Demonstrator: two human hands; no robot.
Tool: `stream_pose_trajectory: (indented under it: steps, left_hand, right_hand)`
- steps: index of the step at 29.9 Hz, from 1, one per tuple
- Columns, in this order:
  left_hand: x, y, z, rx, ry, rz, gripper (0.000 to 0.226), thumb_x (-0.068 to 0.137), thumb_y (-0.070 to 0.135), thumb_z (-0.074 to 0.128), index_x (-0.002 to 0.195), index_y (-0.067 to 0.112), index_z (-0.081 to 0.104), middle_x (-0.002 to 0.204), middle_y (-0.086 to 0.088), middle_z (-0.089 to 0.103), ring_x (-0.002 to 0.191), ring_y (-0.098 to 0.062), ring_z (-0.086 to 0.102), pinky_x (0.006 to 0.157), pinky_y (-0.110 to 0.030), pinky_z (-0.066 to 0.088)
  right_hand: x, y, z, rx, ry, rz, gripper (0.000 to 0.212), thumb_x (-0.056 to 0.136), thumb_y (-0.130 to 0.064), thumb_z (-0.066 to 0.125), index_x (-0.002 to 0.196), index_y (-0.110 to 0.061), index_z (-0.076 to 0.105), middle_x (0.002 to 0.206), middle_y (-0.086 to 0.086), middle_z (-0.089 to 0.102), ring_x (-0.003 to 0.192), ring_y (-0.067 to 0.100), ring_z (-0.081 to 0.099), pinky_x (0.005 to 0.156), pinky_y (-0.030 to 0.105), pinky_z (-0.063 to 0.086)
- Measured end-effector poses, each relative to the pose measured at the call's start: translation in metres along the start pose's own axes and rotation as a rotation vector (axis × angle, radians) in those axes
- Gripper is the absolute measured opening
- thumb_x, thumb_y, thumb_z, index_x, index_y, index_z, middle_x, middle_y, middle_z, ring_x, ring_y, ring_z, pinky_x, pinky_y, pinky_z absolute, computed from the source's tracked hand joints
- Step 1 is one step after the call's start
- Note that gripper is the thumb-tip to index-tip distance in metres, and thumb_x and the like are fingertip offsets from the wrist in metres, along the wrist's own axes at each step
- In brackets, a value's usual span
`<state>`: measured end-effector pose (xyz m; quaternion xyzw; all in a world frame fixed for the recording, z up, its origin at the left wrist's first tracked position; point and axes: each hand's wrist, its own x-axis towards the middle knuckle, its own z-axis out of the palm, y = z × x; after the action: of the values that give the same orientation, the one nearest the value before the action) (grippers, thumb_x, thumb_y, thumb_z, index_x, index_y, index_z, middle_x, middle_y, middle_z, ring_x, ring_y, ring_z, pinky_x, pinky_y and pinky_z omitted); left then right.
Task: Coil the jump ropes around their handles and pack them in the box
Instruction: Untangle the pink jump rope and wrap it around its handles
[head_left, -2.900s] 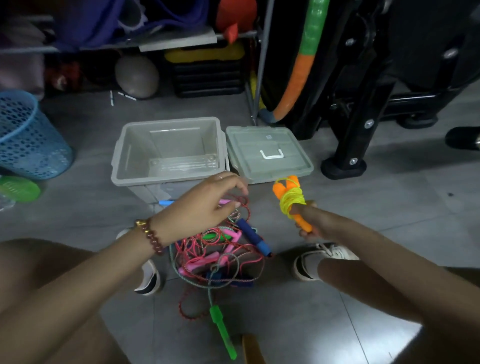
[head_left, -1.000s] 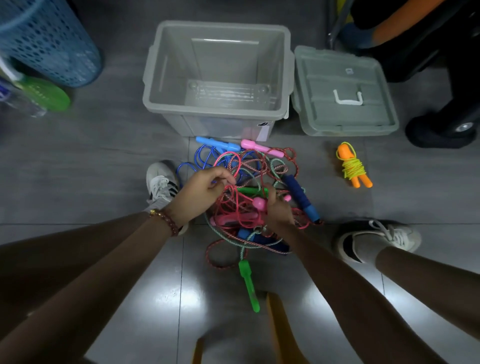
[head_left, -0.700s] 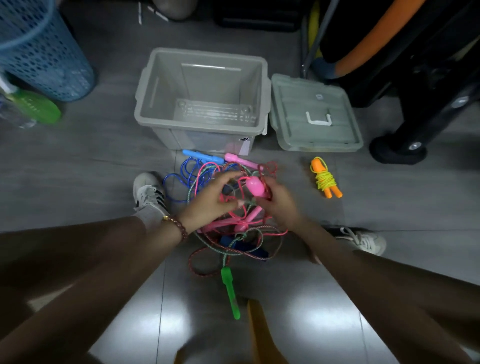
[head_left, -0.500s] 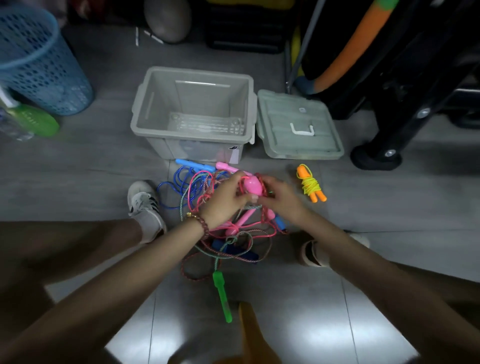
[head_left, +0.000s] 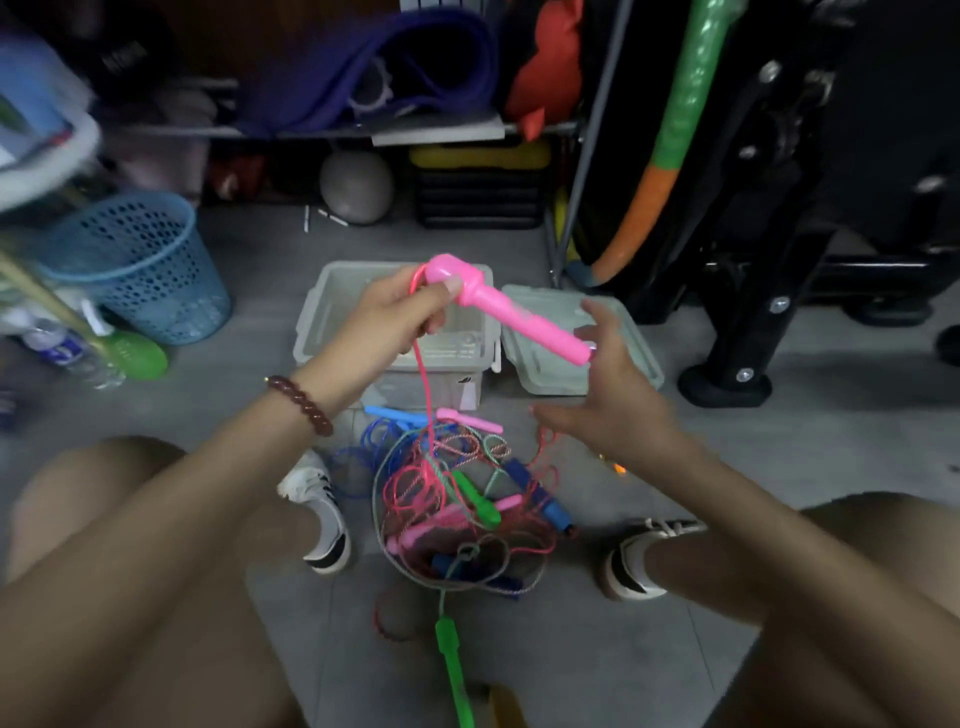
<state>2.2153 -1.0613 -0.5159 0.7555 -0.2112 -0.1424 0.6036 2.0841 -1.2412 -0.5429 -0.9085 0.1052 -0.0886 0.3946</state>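
**Item under handling.** A pink jump-rope handle (head_left: 511, 317) is held in the air in front of the box, tilted, with its round head up and to the left and its slim end down and to the right. A thin pink cord (head_left: 423, 379) runs from the head straight down into the pile of ropes (head_left: 457, 499) on the floor.

**Hands.** The left hand (head_left: 395, 317) pinches the round head between thumb and curled fingers (head_left: 441, 288); a beaded bracelet (head_left: 304, 405) sits on that wrist. The right hand (head_left: 613, 400) is open with its fingers (head_left: 605, 322) spread, and the fingertips are at the slim end of the handle. Whether they touch it cannot be told.

**Pile.** The ropes lie tangled between the person's two shoes. Handles show in the pile:
- A green handle (head_left: 475, 501) and a dark blue handle (head_left: 543, 501) lie among the cords.
- A light blue handle (head_left: 387, 413) and a second pink handle (head_left: 470, 420) lie at its far edge, just beside the box.
- A second green handle (head_left: 454, 670) trails out on the near side.

**Box.** The grey box (head_left: 311, 322) stands open on the floor beyond the pile. Its lid (head_left: 535, 371) lies flat on the floor just to its right.

**Surroundings.**
- A blue mesh basket (head_left: 140, 260) stands far left.
- A grey ball (head_left: 356, 187) rests under a shelf at the back.
- A green-and-orange hoop (head_left: 670, 130) leans beside black gym equipment (head_left: 753, 291) at the far right.
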Motion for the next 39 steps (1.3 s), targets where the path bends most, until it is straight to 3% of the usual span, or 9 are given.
stream_pose_trajectory:
  steps: [6,8,12,17,21,25,28,31,39]
  left_hand:
    - [-0.004,0.014,-0.003,0.071,-0.071,0.236,0.013,0.078,0.036,0.066,0.088,0.028,0.063,0.065,0.012,0.057,0.064,0.000,0.047,0.063,-0.018,0.036]
    - [-0.008,0.019,0.010,0.093,-0.184,0.265,0.033,0.075,0.039,0.067,0.096,0.015,0.065,0.071,-0.020,0.052,0.068,-0.014,0.044,0.064,-0.033,0.036]
    - [-0.007,0.035,0.023,0.085,-0.265,0.334,0.049,0.068,0.040,0.070,0.095,0.000,0.058,0.074,-0.029,0.051,0.068,-0.021,0.045,0.062,-0.050,0.042]
    - [-0.002,0.015,0.034,-0.130,-0.292,0.289,0.047,0.076,0.027,0.065,0.116,0.022,0.042,0.087,0.002,0.057,0.083,-0.004,0.057,0.074,-0.019,0.045]
    - [0.001,-0.041,0.053,-0.061,-0.467,0.049,0.040,0.082,0.009,0.064,0.116,0.018,0.044,0.108,-0.003,0.055,0.099,-0.008,0.057,0.084,-0.019,0.047]
    - [-0.006,-0.097,0.064,0.340,-0.697,-0.007,0.030,0.090,0.034,0.056,0.118,0.023,0.056,0.119,0.005,0.059,0.110,-0.008,0.056,0.098,-0.030,0.045]
    - [-0.008,-0.114,0.058,0.392,-0.653,-0.016,0.035,0.093,0.034,0.046,0.110,0.006,0.055,0.093,-0.006,0.060,0.087,-0.011,0.056,0.088,-0.041,0.048]
    - [0.008,-0.099,0.032,0.246,-0.435,0.011,0.018,0.098,0.010,0.042,0.090,0.018,0.056,0.067,0.005,0.053,0.063,-0.007,0.053,0.063,-0.031,0.048]
    - [0.032,0.011,0.004,0.085,-0.057,0.341,0.030,0.091,-0.003,0.050,0.089,0.024,0.063,0.055,0.013,0.054,0.053,0.001,0.045,0.056,-0.015,0.039]
  right_hand:
    - [0.001,-0.039,-0.016,0.038,0.100,-0.181,0.086,0.075,-0.033,0.077,0.145,-0.018,0.028,0.143,-0.002,0.039,0.130,0.009,0.036,0.105,0.020,0.028]
    - [0.007,-0.043,-0.002,0.004,0.034,-0.194,0.082,0.078,-0.037,0.073,0.144,-0.017,0.029,0.139,0.001,0.048,0.126,0.014,0.043,0.101,0.023,0.034]
    - [0.015,-0.043,-0.001,0.267,0.037,-0.143,0.025,0.077,-0.049,0.053,0.094,-0.030,0.057,0.073,-0.008,0.065,0.071,0.010,0.061,0.069,0.038,0.050]
    - [0.024,-0.046,-0.015,0.746,0.026,-0.076,0.037,0.087,-0.032,0.053,0.116,-0.010,0.059,0.114,0.006,0.066,0.112,0.016,0.060,0.099,0.044,0.047]
    - [0.029,-0.046,-0.027,0.774,0.048,-0.048,0.029,0.089,-0.037,0.043,0.102,-0.034,0.070,0.134,0.003,0.056,0.129,0.007,0.046,0.114,0.039,0.030]
    - [0.032,-0.041,-0.033,1.040,0.008,0.016,0.033,0.086,-0.040,0.042,0.108,-0.021,0.059,0.082,-0.005,0.067,0.090,0.014,0.065,0.096,0.040,0.043]
    - [0.032,-0.039,-0.039,1.251,0.026,-0.006,0.032,0.084,-0.040,0.049,0.099,-0.013,0.054,0.057,-0.003,0.047,0.055,0.013,0.049,0.068,0.033,0.049]
    - [0.033,-0.034,-0.044,1.023,0.176,-0.012,0.026,0.083,-0.032,0.054,0.091,-0.008,0.052,0.057,-0.002,0.039,0.044,0.008,0.034,0.046,0.021,0.032]
    - [0.033,-0.024,-0.036,0.087,0.337,-0.159,0.010,0.089,-0.021,0.062,0.081,-0.019,0.057,0.073,-0.008,0.049,0.063,0.006,0.045,0.060,0.027,0.035]
